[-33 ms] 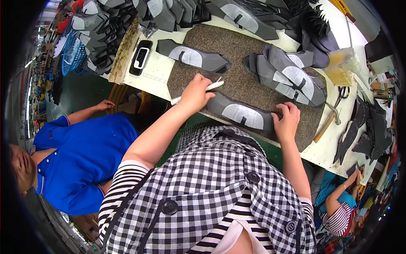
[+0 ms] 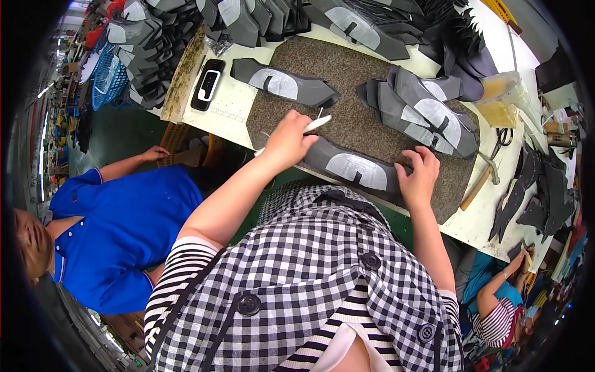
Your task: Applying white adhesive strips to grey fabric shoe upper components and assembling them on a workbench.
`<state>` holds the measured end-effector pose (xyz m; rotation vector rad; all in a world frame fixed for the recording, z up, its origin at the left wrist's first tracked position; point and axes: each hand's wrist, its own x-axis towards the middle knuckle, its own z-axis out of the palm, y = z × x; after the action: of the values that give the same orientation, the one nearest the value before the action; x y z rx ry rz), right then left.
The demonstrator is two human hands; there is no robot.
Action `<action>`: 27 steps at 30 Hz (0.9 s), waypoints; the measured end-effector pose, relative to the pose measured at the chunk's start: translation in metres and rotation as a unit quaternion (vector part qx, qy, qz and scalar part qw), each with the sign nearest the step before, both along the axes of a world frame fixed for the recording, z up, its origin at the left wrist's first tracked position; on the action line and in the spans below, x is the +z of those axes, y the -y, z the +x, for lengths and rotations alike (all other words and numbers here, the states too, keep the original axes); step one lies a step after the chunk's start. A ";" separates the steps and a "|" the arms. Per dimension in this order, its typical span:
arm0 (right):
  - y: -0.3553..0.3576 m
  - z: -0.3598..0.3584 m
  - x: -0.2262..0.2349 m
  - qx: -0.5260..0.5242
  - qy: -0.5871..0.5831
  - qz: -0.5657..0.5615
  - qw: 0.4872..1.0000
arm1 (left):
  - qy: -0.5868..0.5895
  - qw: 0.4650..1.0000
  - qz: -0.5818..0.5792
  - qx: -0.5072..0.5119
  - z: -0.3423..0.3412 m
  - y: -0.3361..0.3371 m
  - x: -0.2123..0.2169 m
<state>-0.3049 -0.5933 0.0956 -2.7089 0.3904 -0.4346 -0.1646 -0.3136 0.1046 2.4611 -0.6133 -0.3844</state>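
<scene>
While the left hand grips a white tool, steady the near panel. The half-open right hand touches its right end.

A checked black-and-white overgarment (dark buttons) covers a striped top with, seemingly, a white collar.

A busy manufacturing workshop. A white worktable holds a speckled brown mat, a hammer and scissors, with stacks of matching dark grey pieces along its far side. Co-workers appear left and right, amid crowded goods and strip lights.
</scene>
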 end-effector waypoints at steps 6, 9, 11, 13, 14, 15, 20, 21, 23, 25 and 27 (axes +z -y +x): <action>-0.063 0.050 0.028 0.114 -0.054 0.675 0.727 | -0.465 0.832 -0.300 -0.017 -0.027 0.030 0.055; -0.063 0.059 0.025 0.167 -0.075 0.872 0.454 | -0.555 0.734 -0.392 -0.008 -0.035 0.031 0.059; -0.065 0.060 0.020 0.185 -0.064 0.875 0.443 | -0.632 0.622 -0.462 -0.013 -0.038 0.029 0.060; -0.068 0.059 0.021 0.201 -0.055 0.878 0.431 | -0.590 0.666 -0.456 -0.003 -0.043 0.029 0.068; -0.072 0.057 0.023 0.166 -0.048 0.880 0.443 | -0.549 0.707 -0.446 0.008 -0.045 0.030 0.071; -0.077 0.056 0.025 0.131 -0.040 0.881 0.454 | -0.419 0.818 -0.395 -0.019 -0.048 0.033 0.066; -0.101 0.052 0.031 0.073 0.027 0.879 0.470 | -0.388 0.782 -0.453 0.181 -0.045 0.039 0.067; -0.098 0.052 0.034 0.073 0.055 0.902 0.422 | -0.344 0.737 -0.500 0.299 -0.040 0.042 0.066; -0.075 0.050 0.042 0.037 0.075 0.933 0.350 | -0.276 0.660 -0.559 0.419 -0.023 0.027 0.049; -0.025 0.036 0.038 0.057 0.085 0.938 0.330 | -0.177 0.787 -0.445 0.389 -0.012 -0.035 0.039; 0.006 0.026 0.050 0.045 -0.003 0.820 0.571 | 0.084 0.969 -0.142 0.183 -0.016 -0.068 0.034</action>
<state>-0.2789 -0.5992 0.1452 -0.8374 0.3375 0.0760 -0.1808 -0.2457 0.1390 2.2761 -0.2478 0.0567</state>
